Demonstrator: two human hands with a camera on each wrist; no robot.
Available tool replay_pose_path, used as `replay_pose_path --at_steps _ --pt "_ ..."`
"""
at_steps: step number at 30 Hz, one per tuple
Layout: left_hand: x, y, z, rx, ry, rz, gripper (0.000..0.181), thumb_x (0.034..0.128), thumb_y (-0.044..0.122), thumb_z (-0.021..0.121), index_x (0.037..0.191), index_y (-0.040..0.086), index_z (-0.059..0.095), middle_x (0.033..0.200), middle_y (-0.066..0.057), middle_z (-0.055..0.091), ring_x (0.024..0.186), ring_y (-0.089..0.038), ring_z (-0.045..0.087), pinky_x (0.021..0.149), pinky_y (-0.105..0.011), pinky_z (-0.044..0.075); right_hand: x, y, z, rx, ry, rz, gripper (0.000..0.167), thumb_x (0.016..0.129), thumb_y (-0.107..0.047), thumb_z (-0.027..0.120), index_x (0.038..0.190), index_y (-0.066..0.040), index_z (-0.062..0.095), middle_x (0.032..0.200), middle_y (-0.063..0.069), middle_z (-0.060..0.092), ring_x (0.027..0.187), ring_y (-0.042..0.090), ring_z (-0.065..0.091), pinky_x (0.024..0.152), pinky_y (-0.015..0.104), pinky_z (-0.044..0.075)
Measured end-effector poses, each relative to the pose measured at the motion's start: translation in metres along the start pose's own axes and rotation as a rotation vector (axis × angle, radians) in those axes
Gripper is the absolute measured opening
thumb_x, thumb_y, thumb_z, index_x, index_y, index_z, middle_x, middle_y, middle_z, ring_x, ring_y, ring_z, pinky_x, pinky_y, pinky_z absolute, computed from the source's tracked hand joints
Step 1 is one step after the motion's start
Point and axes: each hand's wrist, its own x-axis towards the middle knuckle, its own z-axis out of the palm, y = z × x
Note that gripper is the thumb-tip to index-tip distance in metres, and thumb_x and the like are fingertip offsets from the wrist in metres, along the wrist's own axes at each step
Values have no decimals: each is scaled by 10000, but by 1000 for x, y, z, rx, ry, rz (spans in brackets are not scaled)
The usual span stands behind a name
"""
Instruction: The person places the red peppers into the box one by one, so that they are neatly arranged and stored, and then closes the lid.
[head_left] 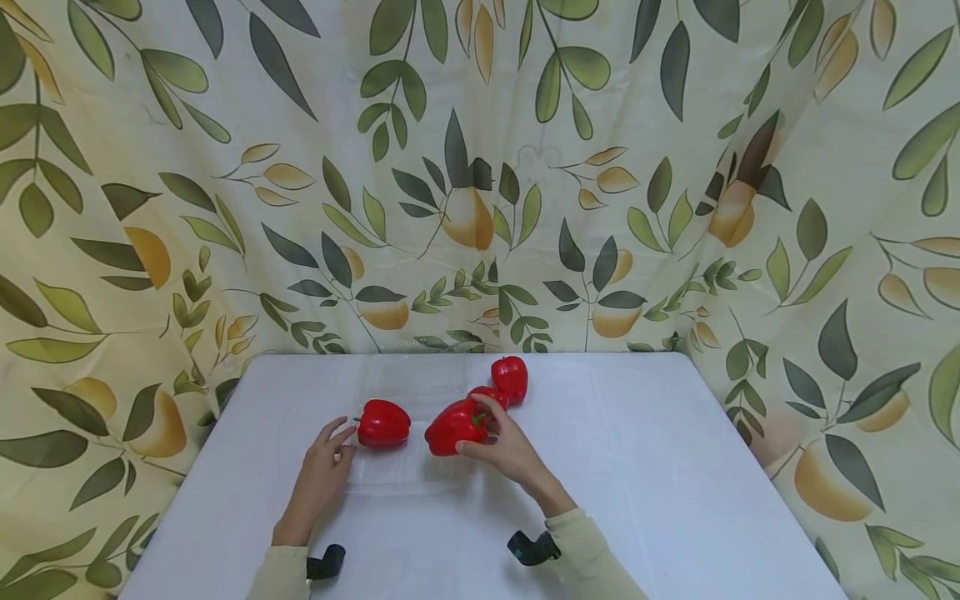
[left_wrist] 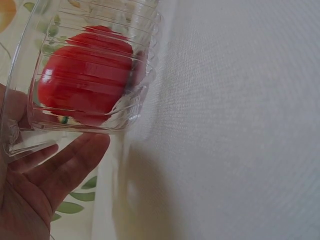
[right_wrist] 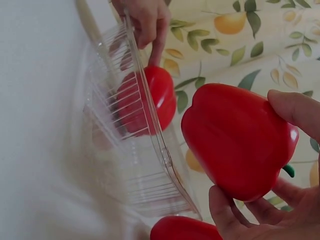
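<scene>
A red bell pepper (head_left: pixel 455 427) with a green stem is in my right hand (head_left: pixel 510 446), which grips it by its stem end, thumb on one side and fingers on the other. It is held above the right part of a clear plastic container (right_wrist: pixel 165 157). Another red bell pepper (head_left: pixel 383 423) lies inside the container's left part, seen through the ribbed wall in the left wrist view. My left hand (head_left: pixel 324 467) holds the container's left edge, with fingertips against the outer wall (left_wrist: pixel 85 129) and another finger by the rim.
Two more red bell peppers sit on the white table just beyond my right hand: one farther back (head_left: pixel 510 380), the other (head_left: pixel 491 394) partly hidden. Patterned cloth (head_left: pixel 465 208) hangs behind the white table (head_left: pixel 637 467).
</scene>
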Motion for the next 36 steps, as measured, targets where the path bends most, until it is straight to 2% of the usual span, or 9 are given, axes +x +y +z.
replay_pose_path --at_steps 10,20,29,36 --pt "0 1 0 -4 3 1 397 979 127 524 1358 18 568 1512 -153 431 1138 -341 645 953 -475 551 6 -8 6 45 -18 2 847 750 -242 836 1464 -153 390 1424 89 473 1310 344 459 905 440 587" --pt "0 1 0 -5 3 -1 402 981 139 528 1367 33 564 1518 -143 425 1156 -343 639 958 -474 547 15 -12 14 70 -35 21 810 753 -217 831 1449 -236 416 1427 92 467 1333 350 435 901 455 588" --pt "-1 2 0 -9 1 -10 401 977 132 531 1363 28 566 1522 -144 420 1156 -343 638 960 -474 545 23 -12 21 65 9 43 852 719 -182 856 1423 -117 380 1409 119 478 1308 346 453 892 465 590" --pt "-1 2 0 -8 1 -9 399 979 131 530 1364 29 565 1521 -146 421 1175 -353 627 965 -478 540 27 -15 22 39 -1 45 805 725 -221 854 1409 -196 431 1390 87 504 1309 328 456 881 453 593"
